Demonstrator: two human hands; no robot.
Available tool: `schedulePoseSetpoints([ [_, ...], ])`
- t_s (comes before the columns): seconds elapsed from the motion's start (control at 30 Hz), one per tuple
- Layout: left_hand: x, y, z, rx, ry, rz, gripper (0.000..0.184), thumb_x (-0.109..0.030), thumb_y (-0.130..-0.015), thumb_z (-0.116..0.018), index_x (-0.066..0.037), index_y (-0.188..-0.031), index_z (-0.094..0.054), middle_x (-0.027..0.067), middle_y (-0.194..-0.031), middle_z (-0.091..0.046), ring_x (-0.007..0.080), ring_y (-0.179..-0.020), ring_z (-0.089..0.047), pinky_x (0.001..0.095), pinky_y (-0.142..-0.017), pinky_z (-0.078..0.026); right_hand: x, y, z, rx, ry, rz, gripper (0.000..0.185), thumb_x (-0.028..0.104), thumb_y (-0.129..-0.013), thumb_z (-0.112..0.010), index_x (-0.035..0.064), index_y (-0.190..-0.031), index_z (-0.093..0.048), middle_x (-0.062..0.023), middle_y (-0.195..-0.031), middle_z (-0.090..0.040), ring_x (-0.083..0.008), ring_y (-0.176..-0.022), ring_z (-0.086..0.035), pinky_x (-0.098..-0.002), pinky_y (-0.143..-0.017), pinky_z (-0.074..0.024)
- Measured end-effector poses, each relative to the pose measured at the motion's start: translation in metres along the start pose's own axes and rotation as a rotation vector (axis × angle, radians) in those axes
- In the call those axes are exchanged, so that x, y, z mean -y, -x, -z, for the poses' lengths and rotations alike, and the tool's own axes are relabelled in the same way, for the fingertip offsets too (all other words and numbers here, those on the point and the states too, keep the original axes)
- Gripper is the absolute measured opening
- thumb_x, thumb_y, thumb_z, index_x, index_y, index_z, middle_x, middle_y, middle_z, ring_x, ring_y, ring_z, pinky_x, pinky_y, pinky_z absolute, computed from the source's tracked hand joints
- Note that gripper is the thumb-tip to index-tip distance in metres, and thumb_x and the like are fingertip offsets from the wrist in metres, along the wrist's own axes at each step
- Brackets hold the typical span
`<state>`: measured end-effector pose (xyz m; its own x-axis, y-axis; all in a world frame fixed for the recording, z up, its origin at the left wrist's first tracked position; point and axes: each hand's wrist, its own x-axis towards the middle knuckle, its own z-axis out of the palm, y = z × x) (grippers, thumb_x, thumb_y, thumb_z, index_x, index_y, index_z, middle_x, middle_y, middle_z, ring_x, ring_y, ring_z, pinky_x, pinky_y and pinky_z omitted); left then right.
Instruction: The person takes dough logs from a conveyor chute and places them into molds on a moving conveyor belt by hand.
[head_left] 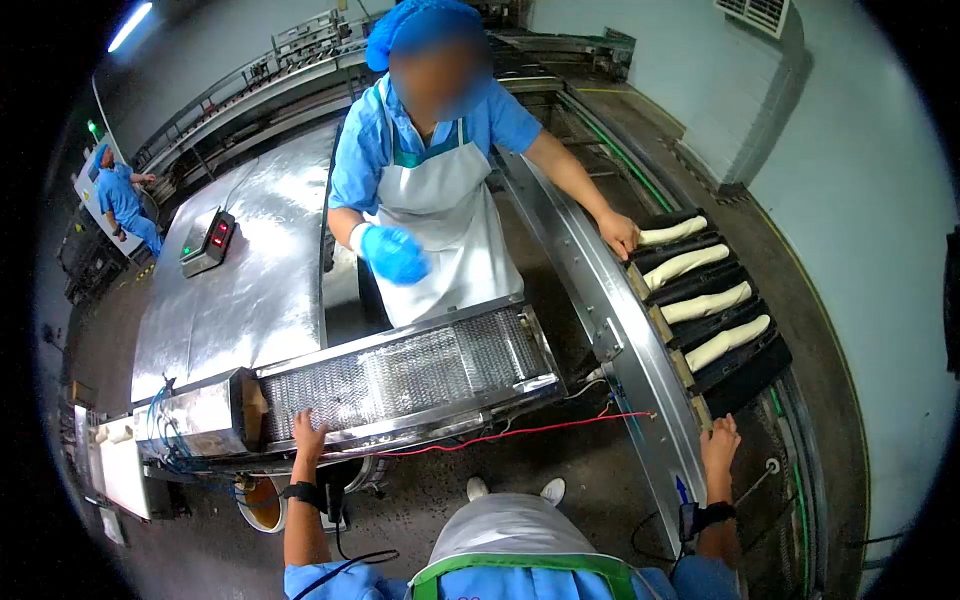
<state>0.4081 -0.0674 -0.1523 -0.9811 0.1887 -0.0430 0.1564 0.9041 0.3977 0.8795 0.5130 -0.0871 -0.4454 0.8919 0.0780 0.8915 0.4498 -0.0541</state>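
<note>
My left hand (309, 434) is over the near edge of the mesh conveyor (400, 368), its fingers apart and nothing in them. At the right, my right hand (720, 443) is at the near end of a black tray (745, 375), beside its wooden edge; the fingers are bent, and whether they grip it is unclear. Several long pale dough strips (728, 342) lie in the tray's grooves. A co-worker's bare hand (619, 235) touches the tray's far end.
Across the conveyor stands the co-worker (440, 190), with one blue-gloved hand (394, 254) raised. A scale (209, 243) sits on the metal table (270, 280). A red cable (520, 432) crosses between conveyor and metal rail (640, 400). Another person (122, 203) stands far left.
</note>
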Motion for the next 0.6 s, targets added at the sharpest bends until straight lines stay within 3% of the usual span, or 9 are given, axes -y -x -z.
schedulePoseSetpoints([
  [0.07, 0.019, -0.008, 0.001, 0.012, 0.016, 0.113, 0.06, -0.023, -0.063, -0.06, -0.005, -0.115, -0.037, 0.0231, -0.118, -0.034, 0.0359, -0.111, -0.031, 0.0417, -0.092, -0.026, -0.005, -0.002, -0.001, -0.021, 0.017, -0.005, 0.03, 0.014, -0.072, -0.057, -0.0053, -0.094, -0.052, -0.0169, -0.107, -0.047, -0.0276, -0.113, -0.032, -0.0463, -0.086, -0.0293],
  [0.13, 0.046, -0.017, -0.007, -0.145, -0.062, 0.194, 0.063, -0.024, -0.063, -0.061, -0.004, -0.116, -0.035, 0.0249, -0.12, -0.031, 0.0355, -0.111, -0.03, 0.0414, -0.092, -0.026, -0.006, 0.002, 0.005, -0.041, 0.034, -0.013, 0.03, 0.015, -0.071, -0.058, -0.005, -0.094, -0.053, -0.0168, -0.107, -0.047, -0.0275, -0.113, -0.032, -0.0465, -0.085, -0.0296],
  [0.17, 0.053, -0.022, -0.002, -0.099, -0.033, 0.253, 0.066, -0.024, -0.063, -0.061, -0.004, -0.118, -0.032, 0.0257, -0.12, -0.03, 0.0369, -0.111, -0.03, 0.0412, -0.093, -0.025, -0.004, 0.002, 0.013, -0.009, 0.026, -0.02, 0.029, 0.014, -0.071, -0.058, -0.0048, -0.093, -0.053, -0.0166, -0.108, -0.047, -0.0275, -0.114, -0.032, -0.0466, -0.085, -0.0298],
  [0.3, 0.053, -0.032, 0.013, -0.16, -0.073, 0.38, 0.067, -0.024, -0.063, -0.06, -0.004, -0.119, -0.029, 0.0255, -0.122, -0.027, 0.0388, -0.111, -0.029, 0.0412, -0.092, -0.026, -0.004, 0.006, 0.019, 0.018, -0.005, -0.076, 0.027, 0.015, -0.072, -0.057, -0.0036, -0.091, -0.053, -0.0156, -0.111, -0.045, -0.0271, -0.114, -0.032, -0.0471, -0.085, -0.0303],
  [0.4, 0.034, -0.037, 0.03, -0.181, 0.06, 0.498, 0.064, -0.022, -0.066, -0.058, -0.01, -0.121, -0.028, 0.0244, -0.121, -0.027, 0.0397, -0.111, -0.027, 0.0425, -0.089, -0.029, -0.013, 0.011, 0.015, 0.105, 0.039, -0.118, 0.027, 0.017, -0.073, -0.055, -0.0031, -0.091, -0.054, -0.0149, -0.112, -0.045, -0.0263, -0.115, -0.03, -0.047, -0.085, -0.0305],
  [0.47, 0.059, -0.057, 0.023, -0.125, -0.062, 0.331, 0.048, -0.025, -0.074, -0.05, -0.012, -0.118, -0.033, 0.0223, -0.117, -0.034, 0.0383, -0.104, -0.037, 0.0416, -0.084, -0.035, -0.016, 0.012, 0.013, 0.103, 0.053, -0.129, 0.027, 0.018, -0.073, -0.054, -0.0033, -0.091, -0.053, -0.0155, -0.112, -0.044, -0.0261, -0.116, -0.029, -0.0467, -0.085, -0.0304],
  [0.53, 0.057, -0.068, 0.02, -0.101, -0.138, 0.358, 0.041, -0.025, -0.078, -0.043, -0.011, -0.116, -0.036, 0.0197, -0.116, -0.037, 0.038, -0.099, -0.041, 0.0419, -0.082, -0.036, -0.016, 0.013, 0.015, 0.104, 0.066, -0.15, 0.028, 0.018, -0.074, -0.053, -0.0035, -0.091, -0.053, -0.0161, -0.112, -0.044, -0.0259, -0.116, -0.029, -0.0464, -0.086, -0.0303],
  [0.6, 0.072, -0.077, 0.02, -0.047, -0.19, 0.364, 0.037, -0.024, -0.08, -0.039, -0.011, -0.115, -0.037, 0.0182, -0.118, -0.037, 0.0371, -0.1, -0.041, 0.0422, -0.082, -0.036, -0.013, 0.015, 0.025, 0.154, 0.027, -0.176, 0.032, 0.014, -0.071, -0.055, -0.0061, -0.096, -0.051, -0.0209, -0.123, -0.032, -0.0323, -0.116, -0.027, -0.0508, -0.085, -0.0293],
])
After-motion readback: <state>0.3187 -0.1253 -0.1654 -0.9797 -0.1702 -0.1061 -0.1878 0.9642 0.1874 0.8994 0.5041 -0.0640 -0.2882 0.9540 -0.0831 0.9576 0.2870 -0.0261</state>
